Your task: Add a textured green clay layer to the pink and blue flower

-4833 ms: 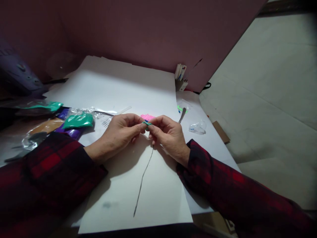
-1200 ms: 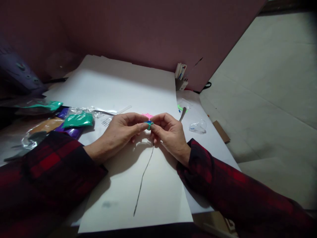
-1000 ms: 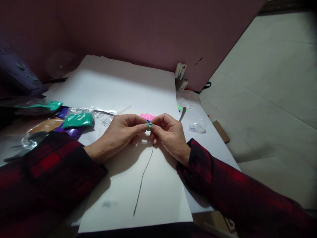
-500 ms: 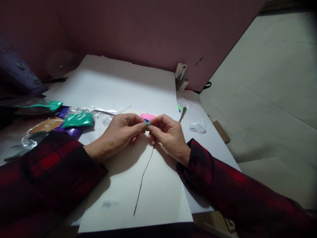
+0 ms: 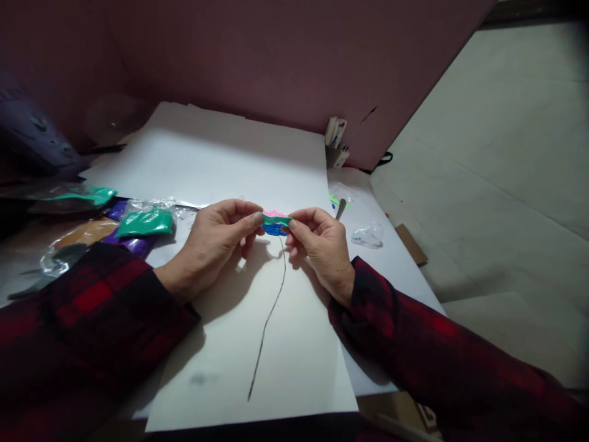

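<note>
Between my two hands a green strip of modelling clay (image 5: 276, 218) is stretched out sideways. My left hand (image 5: 214, 242) pinches one end of it between thumb and finger. The other end is pinched by my right hand (image 5: 319, 248). Just behind and below the strip, blue clay (image 5: 275, 230) with a ridged surface shows on the white paper (image 5: 221, 380). A rough pink clay patch (image 5: 276, 213) peeks out above the strip, partly covered by it. From the blue clay a thin dark drawn line (image 5: 264, 328) runs down the paper.
At the left lie several plastic packets, among them a green clay packet (image 5: 145, 222). White sheets (image 5: 230, 147) rest at the back against the wall. On the right are a tool handle (image 5: 341, 209), a crumpled clear wrapper (image 5: 368, 235) and the table edge.
My hands have moved apart, and the green clay between them has gone from a small bunched piece to a visible strip. More of the blue clay now shows.
</note>
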The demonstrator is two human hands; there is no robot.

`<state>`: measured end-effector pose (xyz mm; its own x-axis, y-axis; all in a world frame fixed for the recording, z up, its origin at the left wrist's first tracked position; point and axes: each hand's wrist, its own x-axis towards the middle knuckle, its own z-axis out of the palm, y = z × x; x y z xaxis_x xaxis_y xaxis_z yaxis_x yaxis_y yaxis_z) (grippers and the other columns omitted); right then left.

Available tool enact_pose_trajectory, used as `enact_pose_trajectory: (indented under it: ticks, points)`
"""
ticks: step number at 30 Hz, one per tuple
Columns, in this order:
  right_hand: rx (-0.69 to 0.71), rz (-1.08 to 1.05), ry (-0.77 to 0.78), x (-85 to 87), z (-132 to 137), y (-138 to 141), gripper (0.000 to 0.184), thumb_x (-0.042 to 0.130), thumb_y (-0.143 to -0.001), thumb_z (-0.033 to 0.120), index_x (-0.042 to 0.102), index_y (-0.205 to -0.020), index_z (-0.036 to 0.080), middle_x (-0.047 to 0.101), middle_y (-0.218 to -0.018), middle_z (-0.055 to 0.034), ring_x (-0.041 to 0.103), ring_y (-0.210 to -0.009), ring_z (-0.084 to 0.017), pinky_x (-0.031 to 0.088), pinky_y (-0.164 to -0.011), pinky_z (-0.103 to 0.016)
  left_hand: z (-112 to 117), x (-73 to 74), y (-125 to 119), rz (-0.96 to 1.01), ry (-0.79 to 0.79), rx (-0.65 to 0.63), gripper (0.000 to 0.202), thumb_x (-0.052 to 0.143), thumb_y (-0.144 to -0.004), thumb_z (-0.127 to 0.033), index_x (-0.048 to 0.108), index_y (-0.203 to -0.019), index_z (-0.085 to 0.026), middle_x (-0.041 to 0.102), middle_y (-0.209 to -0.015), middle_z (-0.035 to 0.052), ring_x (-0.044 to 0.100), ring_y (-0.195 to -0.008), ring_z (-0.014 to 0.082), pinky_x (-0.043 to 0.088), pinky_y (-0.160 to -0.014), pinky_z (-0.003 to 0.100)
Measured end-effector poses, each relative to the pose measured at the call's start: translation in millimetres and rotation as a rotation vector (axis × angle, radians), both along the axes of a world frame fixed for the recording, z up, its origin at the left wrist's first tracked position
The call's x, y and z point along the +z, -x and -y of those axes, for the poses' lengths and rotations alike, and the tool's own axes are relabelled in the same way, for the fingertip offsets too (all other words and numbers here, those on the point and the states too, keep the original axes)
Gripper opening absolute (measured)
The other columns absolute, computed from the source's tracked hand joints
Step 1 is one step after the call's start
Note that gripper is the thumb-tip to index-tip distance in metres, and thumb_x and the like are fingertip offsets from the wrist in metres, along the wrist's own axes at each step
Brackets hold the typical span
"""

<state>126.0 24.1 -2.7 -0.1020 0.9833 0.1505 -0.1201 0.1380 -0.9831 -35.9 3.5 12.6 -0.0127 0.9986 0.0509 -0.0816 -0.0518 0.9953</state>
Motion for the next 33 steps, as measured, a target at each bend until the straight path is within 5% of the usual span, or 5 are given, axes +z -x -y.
enact_pose_trajectory:
  ticks: [8, 16, 23, 33]
  points:
    - [0.187, 0.057, -0.1, -6.6, 2.9, -1.8, 0.009, 0.065, -0.083, 0.029, 0.063, -0.085, 0.02, 0.058, -0.058, 0.0044, 0.05, -0.04, -0.007, 0.041, -0.032, -0.018, 6.4, 8.1, -4.1, -0.163, 0.049, -0.12, 0.013, 0.069, -0.074, -0.029, 0.068, -0.077, -0.016, 0.06, -0.06, -0.0007, 0.048, -0.047, 0.0087, 0.036, -0.044, 0.019]
    - [0.207, 0.045, -0.134, -5.9, 4.1, -0.9, 0.021, 0.073, -0.076, 0.031, 0.062, -0.09, 0.02, 0.063, -0.069, 0.0018, 0.058, -0.054, -0.009, 0.046, -0.04, -0.019, 5.1, 5.3, -1.5, -0.228, -0.002, -0.081, 0.016, 0.068, -0.075, -0.033, 0.067, -0.072, -0.016, 0.058, -0.059, -0.001, 0.047, -0.048, 0.0093, 0.035, -0.046, 0.02]
    - [0.213, 0.051, -0.143, -7.8, 4.7, 0.1, 0.01, 0.066, -0.081, 0.027, 0.062, -0.084, 0.018, 0.058, -0.06, 0.0041, 0.053, -0.048, -0.008, 0.047, -0.041, -0.019, 5.3, 6.4, -1.7, -0.229, 0.013, -0.114, 0.02, 0.068, -0.075, -0.035, 0.066, -0.073, -0.015, 0.055, -0.055, -0.0015, 0.046, -0.048, 0.0094, 0.034, -0.046, 0.02]
    - [-0.028, 0.008, -0.068, 2.1, 2.7, 1.2, 0.009, 0.067, -0.073, 0.018, 0.058, -0.074, 0.017, 0.058, -0.058, 0.0051, 0.05, -0.044, -0.007, 0.045, -0.038, -0.019, 1.4, 0.8, -1.8, -0.013, -0.008, 0.017, 0.018, 0.066, -0.077, -0.028, 0.059, -0.067, -0.015, 0.055, -0.059, -0.0021, 0.044, -0.042, 0.0062, 0.034, -0.04, 0.018]
